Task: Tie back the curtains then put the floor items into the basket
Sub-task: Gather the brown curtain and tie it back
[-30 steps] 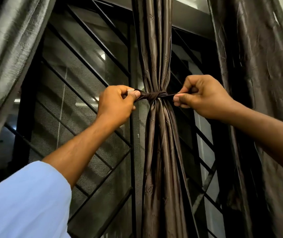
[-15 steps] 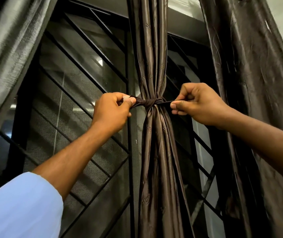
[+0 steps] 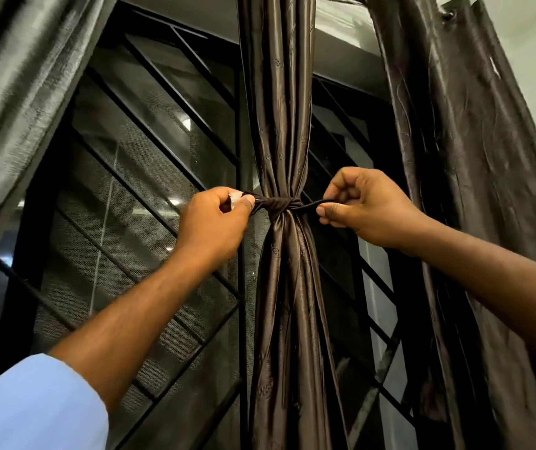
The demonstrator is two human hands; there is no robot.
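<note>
Your left hand (image 3: pixel 212 222) has its grip clamped on the left end of the dark brown tie-back (image 3: pixel 280 203), and your right hand (image 3: pixel 368 206) pinches the right end between thumb and forefinger. The band is wrapped tight around the gathered centre curtain (image 3: pixel 281 125), in front of the window grille (image 3: pixel 149 177). Two ungathered curtain panels hang at far left (image 3: pixel 16 86) and right (image 3: pixel 474 151).

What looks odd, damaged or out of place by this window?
Loose threads fray from the right curtain's top edge. Otherwise nothing stands out: the tie cinches the middle curtain, each end pinched by the left hand and right hand.
</note>
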